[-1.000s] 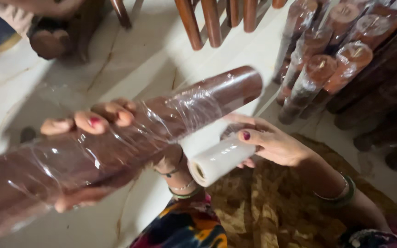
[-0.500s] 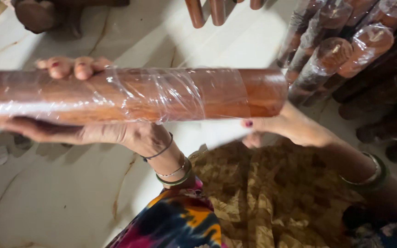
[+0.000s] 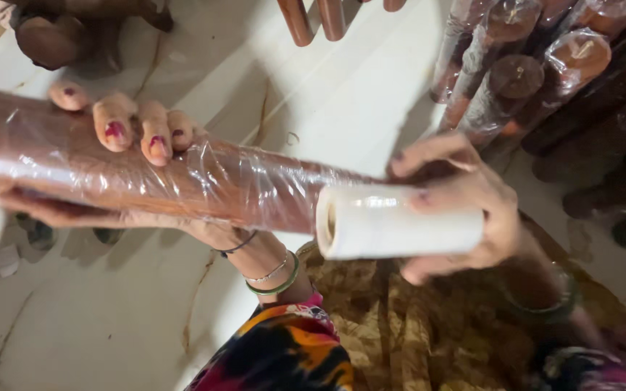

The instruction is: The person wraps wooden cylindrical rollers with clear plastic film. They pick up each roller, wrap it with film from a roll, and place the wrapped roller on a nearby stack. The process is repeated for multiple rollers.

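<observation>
A long round brown wooden post (image 3: pixel 204 177), covered in clear plastic film, lies across the view from the left edge to the centre. My left hand (image 3: pixel 128 137) grips it from underneath, fingers curled over its top. My right hand (image 3: pixel 465 206) holds a white roll of stretch film (image 3: pixel 393 221) in front of the post's right end, which the roll and hand hide. Film from the roll appears to run onto the post.
Several film-wrapped wooden posts (image 3: pixel 516 80) lean at the upper right, with darker ones beside them. Bare wooden legs (image 3: pixel 320 18) stand at top centre. Dark wooden pieces (image 3: pixel 52 36) lie top left. Pale marble floor (image 3: pixel 96 318) and a patterned brown cloth (image 3: pixel 414 333) lie below.
The post has tilted so its right end dips. My right hand came up from under the post and now holds the film roll in front of its end.
</observation>
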Demonstrator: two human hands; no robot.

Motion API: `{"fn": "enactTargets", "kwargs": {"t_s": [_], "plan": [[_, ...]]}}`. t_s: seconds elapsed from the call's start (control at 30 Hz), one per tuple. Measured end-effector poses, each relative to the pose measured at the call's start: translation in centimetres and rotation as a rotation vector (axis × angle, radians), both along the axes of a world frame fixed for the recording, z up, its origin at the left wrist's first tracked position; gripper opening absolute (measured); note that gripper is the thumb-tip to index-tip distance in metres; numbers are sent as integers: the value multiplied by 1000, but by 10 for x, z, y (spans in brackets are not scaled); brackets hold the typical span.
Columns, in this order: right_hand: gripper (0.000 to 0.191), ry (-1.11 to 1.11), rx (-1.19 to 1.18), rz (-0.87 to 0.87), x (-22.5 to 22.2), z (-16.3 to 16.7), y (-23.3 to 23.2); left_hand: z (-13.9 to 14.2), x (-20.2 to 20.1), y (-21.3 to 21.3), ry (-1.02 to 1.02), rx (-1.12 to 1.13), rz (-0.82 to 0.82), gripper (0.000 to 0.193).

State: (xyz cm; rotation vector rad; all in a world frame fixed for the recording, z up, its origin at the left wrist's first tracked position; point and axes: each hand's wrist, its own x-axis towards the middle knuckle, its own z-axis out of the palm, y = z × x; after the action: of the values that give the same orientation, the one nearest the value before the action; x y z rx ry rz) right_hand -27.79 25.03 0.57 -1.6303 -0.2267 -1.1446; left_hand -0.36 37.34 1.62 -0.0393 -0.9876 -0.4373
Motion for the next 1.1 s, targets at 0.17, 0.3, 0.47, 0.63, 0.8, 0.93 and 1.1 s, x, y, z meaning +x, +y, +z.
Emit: {"fn": "enactTargets", "kwargs": {"t_s": [0.17,0.3,0.47,0.63,0.8,0.93,1.1], "plan": [[77,498,-769,-483,-12,-20,-34,-15,39,15,-15,85,1,78],[63,301,-413,-218,-22,-21,-32,3,47,20,-165,223,-112,79],[55,77,-951,-780,-13,-20,-18,31,-31,-7,196,374,620,85],[59,415,-747,-771,-19,-9,-42,43,-76,-12,-21,523,876,82],[65,535,11,-354,-1,-4,-52,22,-64,-39,-347,621,496,48],[62,506,179,-116,22,-22,-42,-30,-57,-104,16,724,106,53],[60,690,119,-209,-6,-29,-52,-38,-13,-100,295,568,87,57]]}}
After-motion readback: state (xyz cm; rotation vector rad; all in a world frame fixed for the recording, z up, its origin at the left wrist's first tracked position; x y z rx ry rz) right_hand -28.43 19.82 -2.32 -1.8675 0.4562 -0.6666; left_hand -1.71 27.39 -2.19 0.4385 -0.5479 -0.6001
